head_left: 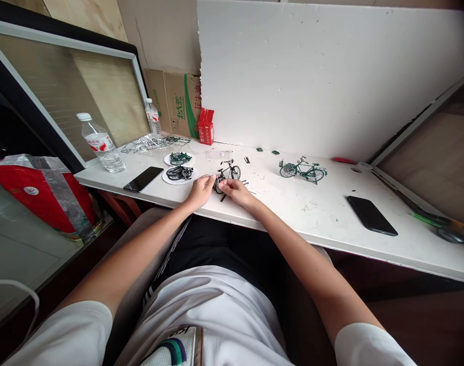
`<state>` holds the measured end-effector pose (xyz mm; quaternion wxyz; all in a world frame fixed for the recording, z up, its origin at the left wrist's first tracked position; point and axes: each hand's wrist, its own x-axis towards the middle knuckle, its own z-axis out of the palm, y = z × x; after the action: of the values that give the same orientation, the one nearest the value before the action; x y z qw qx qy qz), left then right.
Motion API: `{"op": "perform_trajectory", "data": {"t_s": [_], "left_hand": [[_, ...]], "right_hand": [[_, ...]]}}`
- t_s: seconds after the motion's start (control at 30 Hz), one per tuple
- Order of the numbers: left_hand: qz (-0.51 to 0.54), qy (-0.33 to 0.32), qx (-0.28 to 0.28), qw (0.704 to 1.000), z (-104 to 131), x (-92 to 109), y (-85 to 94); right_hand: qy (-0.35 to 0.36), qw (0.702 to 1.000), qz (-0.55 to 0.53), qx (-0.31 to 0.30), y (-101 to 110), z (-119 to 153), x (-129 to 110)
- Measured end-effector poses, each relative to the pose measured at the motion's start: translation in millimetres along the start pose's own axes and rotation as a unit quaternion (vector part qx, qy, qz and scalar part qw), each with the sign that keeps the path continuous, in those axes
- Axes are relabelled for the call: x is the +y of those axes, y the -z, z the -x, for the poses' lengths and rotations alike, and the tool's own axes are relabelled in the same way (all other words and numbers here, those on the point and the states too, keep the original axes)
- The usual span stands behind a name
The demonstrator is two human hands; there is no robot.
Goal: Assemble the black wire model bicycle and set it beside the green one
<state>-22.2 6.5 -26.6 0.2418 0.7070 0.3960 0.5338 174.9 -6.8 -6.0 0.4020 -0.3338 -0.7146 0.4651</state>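
Observation:
A small black model bicycle (236,173) stands on the white table, its front wheel pointing away to the right. My left hand (202,190) is closed at the rear wheel, fingertips pinching that end of the bicycle. From the other side, my right hand (236,191) has its fingers pressed together at the same wheel. Any small part between the fingertips is too small to make out. Thin black pieces lie beside my right hand. To the left, a white plate (194,176) carries black bicycle parts (179,173), and another behind it carries green parts (180,158).
A finished-looking green model bicycle (303,170) stands to the right. Phones lie at the left (144,179) and right (372,215). Water bottles (102,147), a red box (206,127), green part frames (174,141) and a carton (176,104) line the back left. A white panel (311,76) rises behind.

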Motion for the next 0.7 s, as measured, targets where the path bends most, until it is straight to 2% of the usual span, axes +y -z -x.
{"op": "perform_trajectory", "data": {"t_s": [0.13, 0.43, 0.7], "left_hand": [[-0.005, -0.003, -0.003, 1.0, 0.0, -2.9, 0.2], [-0.013, 0.001, -0.004, 1.0, 0.5, 0.9, 1.4], [0.003, 0.015, -0.006, 1.0, 1.0, 7.9, 1.8]], "right_hand": [[-0.04, 0.999, -0.012, 0.008, 0.1, 2.7, -6.0], [-0.072, 0.997, -0.027, 0.017, 2.7, -0.4, -1.3], [-0.055, 0.998, -0.043, -0.009, 1.2, -2.2, 8.5]]}}
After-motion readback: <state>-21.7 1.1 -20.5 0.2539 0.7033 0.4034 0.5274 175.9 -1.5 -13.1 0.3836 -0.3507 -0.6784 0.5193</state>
